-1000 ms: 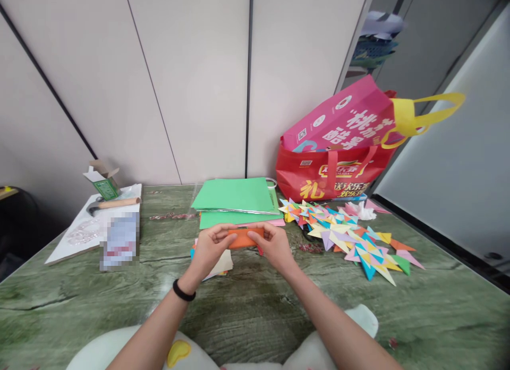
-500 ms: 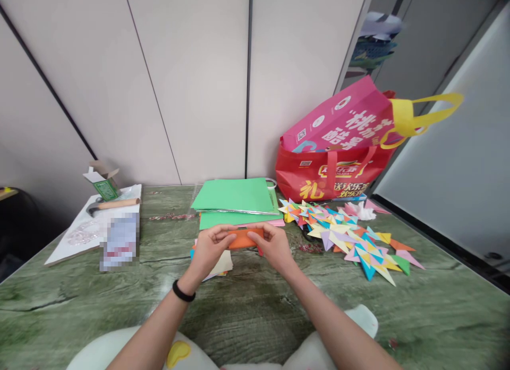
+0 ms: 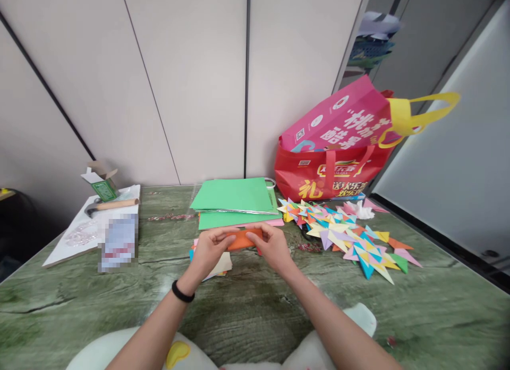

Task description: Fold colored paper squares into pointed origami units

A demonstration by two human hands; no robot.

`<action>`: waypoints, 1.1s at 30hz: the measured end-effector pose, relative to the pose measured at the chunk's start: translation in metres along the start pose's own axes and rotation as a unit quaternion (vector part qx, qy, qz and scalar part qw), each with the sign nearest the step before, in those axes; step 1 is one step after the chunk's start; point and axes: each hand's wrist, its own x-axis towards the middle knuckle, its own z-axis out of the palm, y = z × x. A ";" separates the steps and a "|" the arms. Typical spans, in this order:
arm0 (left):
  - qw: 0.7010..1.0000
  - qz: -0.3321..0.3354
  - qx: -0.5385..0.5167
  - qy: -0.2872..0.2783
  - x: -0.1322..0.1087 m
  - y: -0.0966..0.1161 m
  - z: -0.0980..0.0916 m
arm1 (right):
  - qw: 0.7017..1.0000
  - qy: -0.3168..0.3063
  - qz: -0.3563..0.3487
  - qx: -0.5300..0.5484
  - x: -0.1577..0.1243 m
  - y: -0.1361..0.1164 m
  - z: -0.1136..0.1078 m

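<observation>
An orange piece of folded paper [image 3: 241,240] is stretched between my two hands above the table. My left hand [image 3: 211,249] pinches its left end, thumb on the near face. At the right end, my right hand [image 3: 273,246] grips it the same way, fingers behind. Below and left of the paper lie small coloured paper sheets [image 3: 223,265], partly covered by my left hand. Just beyond my hands is a stack of green paper [image 3: 235,195]. To the right spreads a pile of folded paper stars [image 3: 350,237] in many colours.
At the back right, a red bag [image 3: 303,170] holds a pink bag [image 3: 338,117] with a yellow handle. On the left, a hammer [image 3: 115,204] and an opened green-and-white box [image 3: 104,185] rest on a white board [image 3: 59,255]. A crumpled white tissue [image 3: 363,210] lies beside the stars.
Both hands keep hold of the orange paper in nearly the same place. The whole view has shifted very slightly; nothing else visibly moved.
</observation>
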 end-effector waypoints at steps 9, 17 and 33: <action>0.998 0.039 0.035 0.034 -0.001 0.002 0.002 | 0.997 0.001 0.052 0.050 -0.003 -0.004 0.007; 0.996 0.056 0.063 0.037 -0.003 0.003 0.003 | 0.985 -0.042 0.101 0.130 -0.005 -0.008 0.009; 0.998 0.043 0.044 0.023 -0.001 0.004 0.000 | 0.982 -0.069 0.092 0.153 -0.001 -0.004 0.004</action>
